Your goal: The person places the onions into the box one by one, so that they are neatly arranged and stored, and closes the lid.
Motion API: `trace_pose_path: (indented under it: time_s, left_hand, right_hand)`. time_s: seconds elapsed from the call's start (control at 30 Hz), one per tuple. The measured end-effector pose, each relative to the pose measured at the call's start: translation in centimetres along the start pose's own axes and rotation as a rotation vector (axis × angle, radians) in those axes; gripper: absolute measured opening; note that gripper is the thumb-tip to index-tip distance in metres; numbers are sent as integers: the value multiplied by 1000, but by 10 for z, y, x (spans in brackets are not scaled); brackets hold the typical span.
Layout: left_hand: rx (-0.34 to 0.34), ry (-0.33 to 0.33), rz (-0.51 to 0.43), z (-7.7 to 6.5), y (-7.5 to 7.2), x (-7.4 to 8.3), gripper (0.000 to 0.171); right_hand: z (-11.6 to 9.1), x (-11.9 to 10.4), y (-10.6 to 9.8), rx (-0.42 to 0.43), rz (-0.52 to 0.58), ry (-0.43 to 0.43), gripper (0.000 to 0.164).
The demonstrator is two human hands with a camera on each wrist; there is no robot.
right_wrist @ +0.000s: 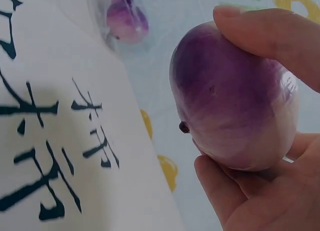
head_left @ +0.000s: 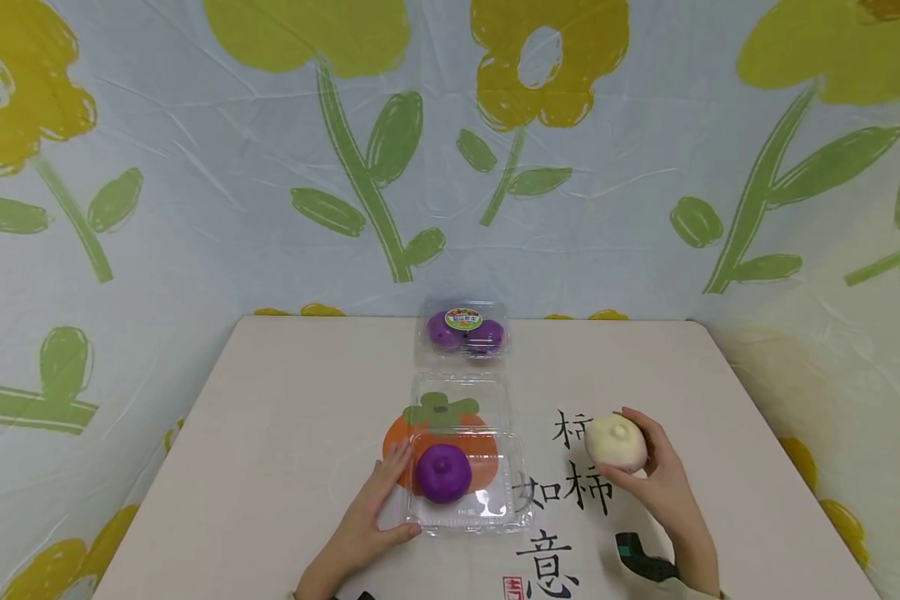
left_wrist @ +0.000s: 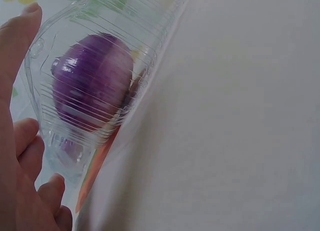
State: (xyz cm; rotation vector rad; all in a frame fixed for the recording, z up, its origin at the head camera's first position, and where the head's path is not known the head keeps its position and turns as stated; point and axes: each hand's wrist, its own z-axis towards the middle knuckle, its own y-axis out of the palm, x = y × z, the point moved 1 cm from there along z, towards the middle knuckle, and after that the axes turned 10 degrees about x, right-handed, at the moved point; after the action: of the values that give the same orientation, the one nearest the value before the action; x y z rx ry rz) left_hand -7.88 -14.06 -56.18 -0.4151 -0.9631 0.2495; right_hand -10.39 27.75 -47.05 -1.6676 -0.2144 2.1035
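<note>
My right hand [head_left: 656, 471] grips a purple-and-white onion [right_wrist: 235, 96] between thumb and fingers, to the right of an unfolded clear plastic box. In the head view its pale end with a small nub faces up; in the right wrist view its purple side and a dark stub show. The clear plastic box [head_left: 491, 521] lies with its lid [head_left: 461, 387] folded back away from me. One purple onion [head_left: 443, 473] sits in the left part of the box. Spread along the box's left side is my left hand [head_left: 371, 512], fingers extended at the wall and thumb near the front left corner.
A closed clear box [head_left: 465, 305] with purple onions and an oval label stands near the far edge of the table. The pale table mat [head_left: 285, 400] bears a printed orange persimmon [head_left: 483, 450] and black characters. Behind it hangs a flowered cloth [head_left: 607, 208].
</note>
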Motion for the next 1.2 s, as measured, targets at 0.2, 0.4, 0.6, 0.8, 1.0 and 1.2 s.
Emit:
trace_pose_path:
  time_s: [0.2, 0.4, 0.6, 0.8, 1.0, 1.2]
  left_hand:
    - [-1, -8, -12, 0, 0, 1, 97]
    - [0, -10, -25, 1, -1, 2, 97]
    - [2, -5, -22, 1, -1, 2, 97]
    - [0, 1, -19, 1, -1, 2, 96]
    - [2, 3, -19, 1, -1, 3, 96]
    - [5, -7, -19, 1, -1, 3, 96]
  right_hand:
    - [0, -13, 13, -1, 53, -41, 89]
    - [-2, -27, 29, -26, 65, -69, 88]
    - [-6, -37, 46, -67, 102, -107, 89]
    - [-13, -39, 65, -114, 140, -130, 87]
    - [-26, -41, 84, -151, 97, -71, 89]
    - [-35, -46, 98, -165, 48, -68, 89]
